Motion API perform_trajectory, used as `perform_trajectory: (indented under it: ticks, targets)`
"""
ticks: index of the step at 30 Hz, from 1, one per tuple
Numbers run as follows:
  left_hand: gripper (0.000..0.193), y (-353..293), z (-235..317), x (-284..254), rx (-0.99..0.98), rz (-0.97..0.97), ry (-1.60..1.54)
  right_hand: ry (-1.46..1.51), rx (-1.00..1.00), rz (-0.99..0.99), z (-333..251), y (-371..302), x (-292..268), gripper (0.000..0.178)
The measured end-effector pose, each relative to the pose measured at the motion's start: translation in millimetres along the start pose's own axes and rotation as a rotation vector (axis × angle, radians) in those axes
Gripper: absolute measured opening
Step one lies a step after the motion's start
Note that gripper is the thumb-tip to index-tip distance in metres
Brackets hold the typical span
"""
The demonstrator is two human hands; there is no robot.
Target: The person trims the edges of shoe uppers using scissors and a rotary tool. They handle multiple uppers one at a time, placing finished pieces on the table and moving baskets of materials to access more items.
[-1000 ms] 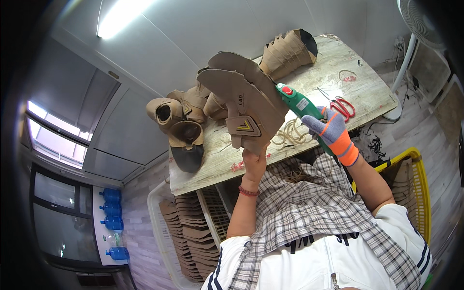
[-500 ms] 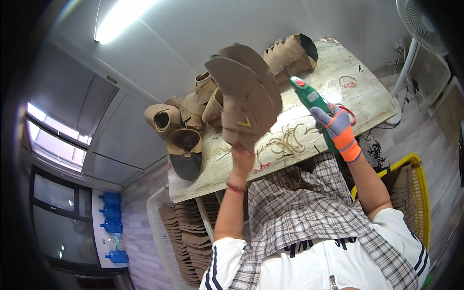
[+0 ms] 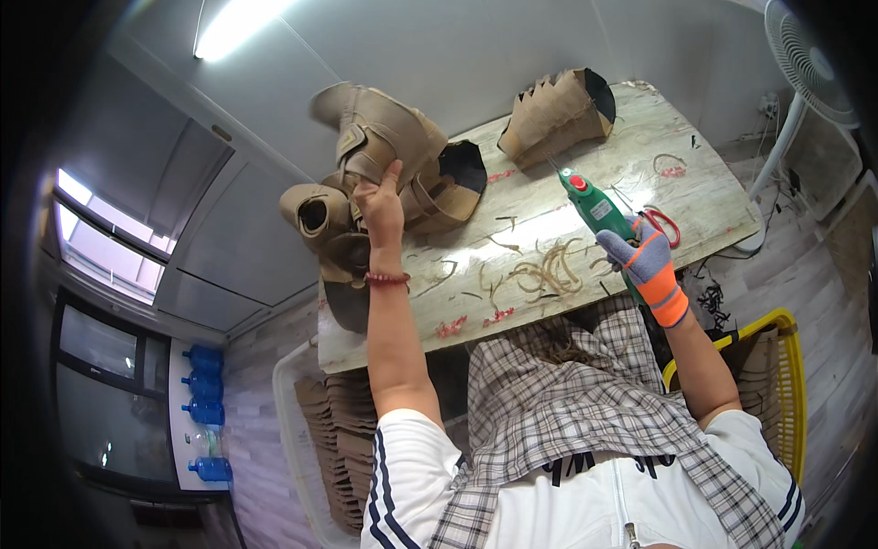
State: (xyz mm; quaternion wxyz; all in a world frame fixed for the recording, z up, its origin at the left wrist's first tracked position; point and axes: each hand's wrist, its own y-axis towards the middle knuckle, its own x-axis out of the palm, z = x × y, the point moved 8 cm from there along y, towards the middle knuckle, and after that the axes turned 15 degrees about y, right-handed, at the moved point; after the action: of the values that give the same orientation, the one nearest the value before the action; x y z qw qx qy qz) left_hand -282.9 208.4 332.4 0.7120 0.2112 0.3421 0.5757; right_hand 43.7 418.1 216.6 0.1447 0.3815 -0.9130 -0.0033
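My left hand [image 3: 382,212], bare, with a red bead bracelet at the wrist, is closed on a tan shoe upper [image 3: 375,128] with a strap, above the table's left end. Beside and below it lie more tan shoe uppers [image 3: 306,215], partly hidden by my hand and forearm. In a grey and orange glove, my right hand [image 3: 645,261] is closed around a green handheld power tool [image 3: 599,210] with a red button and a thin pointed tip. That tip points toward a nested row of tan shoe pieces [image 3: 560,114]. Red-handled scissors [image 3: 663,227] lie beside the glove.
Cut strips [image 3: 549,270] and scraps litter the worn wooden table [image 3: 704,183]. A white crate [image 3: 288,403] of stacked tan pieces stands below left, a yellow basket [image 3: 794,393] at right. A white fan [image 3: 809,64] stands beyond the right end. Blue water bottles [image 3: 206,384] stand far left.
My left hand has moved left with the shoe upper, from above the table's middle to the pile, and the upper has turned. The tool has stayed in my right hand, nearly in place.
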Motion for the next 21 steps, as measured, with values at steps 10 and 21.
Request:
perform_trajectory:
  ticks: [10, 21]
  targets:
    - [0.031, -105, 34, 31, -0.324, -0.268, -0.98, -0.161, -0.128, -0.135, -26, -29, 44, 0.046]
    - [0.028, -133, 38, 49, -0.228, -0.269, -0.748, -0.12, -0.114, -0.115, -20, -32, 36, 0.049]
